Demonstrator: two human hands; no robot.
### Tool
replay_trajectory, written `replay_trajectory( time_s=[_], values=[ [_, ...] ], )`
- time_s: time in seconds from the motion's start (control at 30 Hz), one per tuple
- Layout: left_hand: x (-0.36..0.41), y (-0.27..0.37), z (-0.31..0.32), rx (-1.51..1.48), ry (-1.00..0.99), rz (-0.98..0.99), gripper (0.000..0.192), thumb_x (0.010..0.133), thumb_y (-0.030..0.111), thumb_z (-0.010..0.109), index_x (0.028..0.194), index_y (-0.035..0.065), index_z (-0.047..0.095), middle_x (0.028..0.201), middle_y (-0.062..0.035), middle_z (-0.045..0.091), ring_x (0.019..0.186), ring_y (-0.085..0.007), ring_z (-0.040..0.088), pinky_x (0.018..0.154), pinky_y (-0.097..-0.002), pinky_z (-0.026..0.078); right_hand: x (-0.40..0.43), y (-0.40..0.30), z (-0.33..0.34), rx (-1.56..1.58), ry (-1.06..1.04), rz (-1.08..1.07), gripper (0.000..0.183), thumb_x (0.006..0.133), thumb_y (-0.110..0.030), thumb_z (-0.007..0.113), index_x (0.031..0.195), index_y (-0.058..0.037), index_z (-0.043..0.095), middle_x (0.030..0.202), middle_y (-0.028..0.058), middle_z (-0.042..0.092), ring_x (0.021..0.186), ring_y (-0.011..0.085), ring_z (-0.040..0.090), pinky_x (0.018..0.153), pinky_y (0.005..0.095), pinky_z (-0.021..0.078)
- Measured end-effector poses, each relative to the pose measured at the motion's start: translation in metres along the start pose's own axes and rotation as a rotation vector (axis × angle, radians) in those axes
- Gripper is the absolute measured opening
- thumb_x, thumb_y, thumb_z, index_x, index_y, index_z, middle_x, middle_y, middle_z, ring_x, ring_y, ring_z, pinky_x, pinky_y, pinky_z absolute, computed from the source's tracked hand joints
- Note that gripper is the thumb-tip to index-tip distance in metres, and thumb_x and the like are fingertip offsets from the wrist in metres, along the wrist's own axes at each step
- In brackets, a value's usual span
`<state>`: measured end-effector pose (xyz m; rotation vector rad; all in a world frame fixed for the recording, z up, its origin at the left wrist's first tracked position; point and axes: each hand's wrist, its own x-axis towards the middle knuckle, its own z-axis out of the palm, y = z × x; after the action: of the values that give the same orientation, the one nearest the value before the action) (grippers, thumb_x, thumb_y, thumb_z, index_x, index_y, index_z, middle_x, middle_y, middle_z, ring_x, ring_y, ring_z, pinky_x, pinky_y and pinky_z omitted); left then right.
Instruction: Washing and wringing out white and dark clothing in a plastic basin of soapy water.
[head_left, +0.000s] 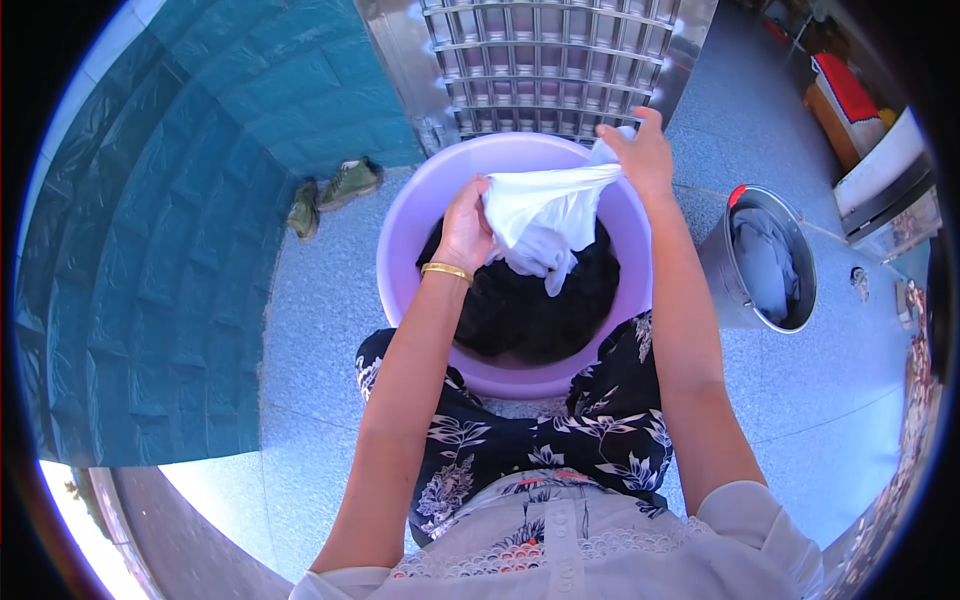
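Note:
Between my two hands a white cloth (555, 202) is stretched over a purple plastic basin (405, 225). My left hand (466, 225), with a gold bracelet (448, 271) at the wrist, grips the cloth's left edge. At the upper right, my right hand (646, 156) pinches its other end above the basin's rim. The cloth's lower part hangs in folds over dark fabric (525, 319) lying in the basin. Whether the hanging folds touch that fabric, I cannot tell. My knees, in dark floral trousers (540, 450), flank the basin's near side.
A metal bucket (712, 277) holding grey-blue cloth (765, 262) stands to the right. Behind the basin is a metal grille door (551, 67). Green shoes (349, 184) rest by the teal brick-patterned wall (172, 300). A red cloth (847, 86) covers something at the far right.

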<state>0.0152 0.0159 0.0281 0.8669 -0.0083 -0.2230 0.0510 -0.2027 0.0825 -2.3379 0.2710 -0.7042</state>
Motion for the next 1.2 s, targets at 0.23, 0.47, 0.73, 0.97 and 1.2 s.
replay_trajectory(
  time_s=[0.23, 0.47, 0.73, 0.97, 1.2],
  values=[
    [-0.003, 0.03, -0.016, -0.345, 0.071, 0.017, 0.031, 0.079, 0.026, 0.054, 0.101, 0.003, 0.051, 0.101, -0.0113, 0.055, 0.089, -0.0256, 0.055, 0.081, -0.0369, 0.044, -0.03, -0.019, 0.02, -0.307, -0.951, -0.327, 0.042, 0.061, -0.03, 0.068, 0.089, -0.0002, 0.06, 0.094, 0.0154, 0.058, 0.091, 0.0242, 0.054, 0.078, 0.0314, 0.0404],
    [-0.001, 0.005, -0.007, -0.199, 0.133, 0.148, 0.018, 0.083, 0.021, 0.052, 0.095, 0.0082, 0.047, 0.094, -0.0059, 0.055, 0.088, -0.0187, 0.054, 0.079, -0.0333, 0.045, -0.026, -0.017, 0.044, 1.295, -0.602, 0.318, 0.023, 0.075, -0.003, 0.051, 0.098, -0.005, 0.047, 0.085, 0.0085, 0.055, 0.079, 0.0159, 0.056, 0.073, 0.0289, 0.0463],
    [-0.003, -0.014, -0.034, -0.321, 0.087, -0.015, 0.03, 0.084, 0.041, 0.046, 0.081, 0.0107, 0.047, 0.063, 0.0016, 0.037, 0.055, -0.0112, 0.037, 0.052, -0.0255, 0.036, -0.145, -0.096, 0.049, 0.583, -0.438, -0.89, 0.026, 0.074, -0.03, 0.056, 0.06, -0.0089, 0.05, 0.06, 0.0061, 0.053, 0.063, 0.0257, 0.053, 0.069, 0.0426, 0.039],
    [-0.007, -0.015, 0.006, -0.243, 0.116, -0.224, 0.026, 0.084, 0.026, 0.046, 0.097, 0.0042, 0.053, 0.092, -0.0057, 0.057, 0.085, -0.0181, 0.055, 0.075, -0.0296, 0.043, -0.086, -0.046, 0.094, 0.225, -0.042, -0.567, 0.027, 0.077, -0.023, 0.051, 0.055, -0.0087, 0.055, 0.055, 0.0094, 0.054, 0.05, 0.0276, 0.054, 0.046, 0.0381, 0.0426],
    [0.026, -0.018, -0.074, -0.354, -0.395, -0.191, 0.021, 0.087, 0.027, 0.042, 0.074, 0.0121, 0.049, 0.059, -0.0019, 0.04, 0.051, -0.0166, 0.039, 0.051, -0.0273, 0.04, -0.161, -0.101, 0.061, 0.457, -0.253, -0.807, 0.026, 0.073, -0.022, 0.053, 0.051, -0.0092, 0.049, 0.053, 0.01, 0.052, 0.052, 0.0257, 0.055, 0.044, 0.0372, 0.041]
  ],
)
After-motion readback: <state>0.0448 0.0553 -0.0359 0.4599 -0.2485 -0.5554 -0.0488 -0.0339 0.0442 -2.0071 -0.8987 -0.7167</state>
